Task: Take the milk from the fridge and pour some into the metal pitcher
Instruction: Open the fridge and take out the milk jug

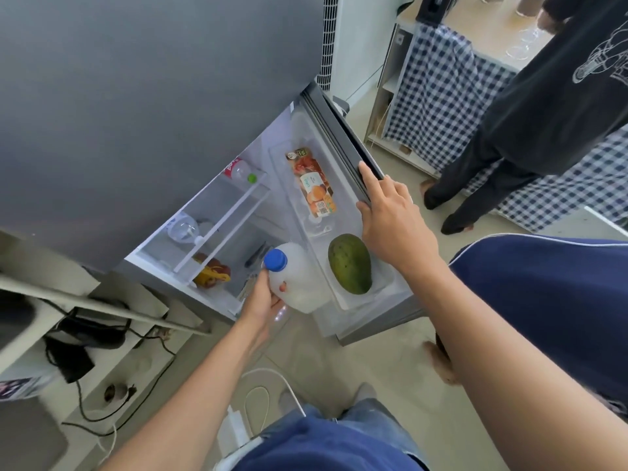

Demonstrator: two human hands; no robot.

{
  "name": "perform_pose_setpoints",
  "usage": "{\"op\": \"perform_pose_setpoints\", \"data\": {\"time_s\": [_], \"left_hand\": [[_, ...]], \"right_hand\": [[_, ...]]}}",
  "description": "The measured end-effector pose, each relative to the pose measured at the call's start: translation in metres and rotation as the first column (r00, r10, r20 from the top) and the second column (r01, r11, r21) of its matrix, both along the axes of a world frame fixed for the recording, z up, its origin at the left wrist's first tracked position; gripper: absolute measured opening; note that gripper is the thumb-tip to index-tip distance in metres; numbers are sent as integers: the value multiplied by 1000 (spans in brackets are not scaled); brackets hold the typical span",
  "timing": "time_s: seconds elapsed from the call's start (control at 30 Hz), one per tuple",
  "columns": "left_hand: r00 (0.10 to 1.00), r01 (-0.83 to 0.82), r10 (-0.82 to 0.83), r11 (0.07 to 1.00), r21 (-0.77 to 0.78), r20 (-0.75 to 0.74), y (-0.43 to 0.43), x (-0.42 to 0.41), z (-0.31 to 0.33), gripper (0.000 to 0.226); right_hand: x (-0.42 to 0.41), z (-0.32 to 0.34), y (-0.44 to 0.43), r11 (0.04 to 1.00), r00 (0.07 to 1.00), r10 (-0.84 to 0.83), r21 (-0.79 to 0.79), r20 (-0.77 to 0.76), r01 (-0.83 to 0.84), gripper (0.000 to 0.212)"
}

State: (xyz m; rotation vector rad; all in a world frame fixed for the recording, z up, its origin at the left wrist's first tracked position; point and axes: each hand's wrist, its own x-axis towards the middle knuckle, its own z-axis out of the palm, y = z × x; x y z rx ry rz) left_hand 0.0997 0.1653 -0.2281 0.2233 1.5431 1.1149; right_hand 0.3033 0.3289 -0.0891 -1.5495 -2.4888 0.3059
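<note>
The grey fridge (pixel 136 113) stands before me with its lower door (pixel 343 137) swung open to the right. My left hand (pixel 263 300) grips a translucent milk bottle (pixel 299 283) with a blue cap, held at the fridge opening just beside the door shelf. My right hand (pixel 390 219) holds the open door's edge. The metal pitcher is not in view.
On the door shelf lie a juice carton (pixel 314 185) and a green mango (pixel 350 263). Bottles and fruit sit on the inner shelves. A low shelf (pixel 112 311) with cables is at the left. Another person (pixel 530 130) stands at the right by a checkered-cloth table.
</note>
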Motion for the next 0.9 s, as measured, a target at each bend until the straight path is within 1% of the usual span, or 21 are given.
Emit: {"op": "perform_pose_setpoints", "data": {"time_s": [0.13,0.3,0.37,0.47,0.53,0.63,0.77,0.9], "left_hand": [[997,-47,45,998,-34,-64,-19,-18,9,32],[992,-83,78,996,-43,-102,-46,-37,12,43],[988,-92,84,994,-55,-132,-57,-45,11,41],[984,-102,90,992,-68,-155,-71,-52,16,37],[981,-134,124,989,-60,-147,-82,-54,24,40],[971,-197,186,978,-63,-152,-98,-61,29,46],[944,-278,257,957,-84,-205,-124,-76,28,62],[926,-323,298,943,-76,-232,-154,-90,40,67]], "right_hand": [[-6,-2,-3,1000,1000,-10,-2,4,10,71],[-23,-1,-19,1000,1000,-15,-3,-5,15,72],[-35,1,-30,1000,999,-18,-9,-26,18,74],[-56,1,-44,999,998,-44,-27,-47,43,87],[-71,-1,-53,997,996,-64,-50,-61,61,97],[-94,-3,-64,994,991,-77,-85,-106,68,107],[-119,-5,-72,984,980,-60,-178,-187,26,111],[-142,-5,-79,966,970,7,-247,-244,-69,112]]}}
